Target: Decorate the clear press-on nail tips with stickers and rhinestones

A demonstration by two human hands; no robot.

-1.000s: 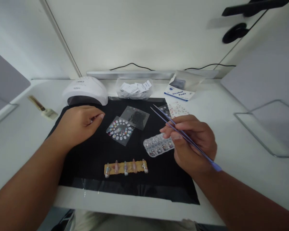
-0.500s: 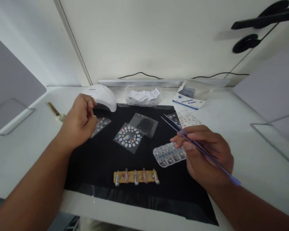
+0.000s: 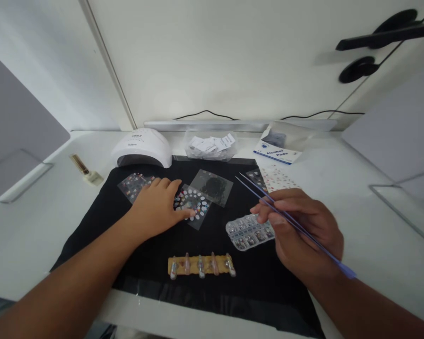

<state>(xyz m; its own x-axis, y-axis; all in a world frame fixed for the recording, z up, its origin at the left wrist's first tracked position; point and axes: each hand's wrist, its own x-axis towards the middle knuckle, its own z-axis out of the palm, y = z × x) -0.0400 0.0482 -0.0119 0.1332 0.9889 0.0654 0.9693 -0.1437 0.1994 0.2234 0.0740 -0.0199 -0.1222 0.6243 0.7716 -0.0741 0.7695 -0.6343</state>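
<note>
My left hand (image 3: 159,205) lies over the left part of a clear sticker sheet (image 3: 199,217) with a ring of white ovals, its fingers stretched and the thumb apart. In my right hand (image 3: 304,223) is a pair of purple tweezers (image 3: 289,217), tips apart and pointing up and left with nothing between them. Partly behind that hand sits a clear compartment case (image 3: 247,231) of small shiny gems. Nearer me, several decorated nail tips (image 3: 201,267) stand across a tan strip (image 3: 207,264). A second clear sheet (image 3: 214,186) with a dark pattern touches the first one.
A black mat (image 3: 151,263) covers the white table (image 3: 367,235). Along the back stand a white nail lamp (image 3: 143,146), a clear tub of white packets (image 3: 211,145) and an alcohol pads box (image 3: 277,148). At left is a nail polish bottle (image 3: 88,173); more sticker sheets (image 3: 132,184) lie about.
My left hand has come down and right from in front of the lamp onto the ringed sticker sheet, and its curled fingers have opened. My right hand with the tweezers has barely moved.
</note>
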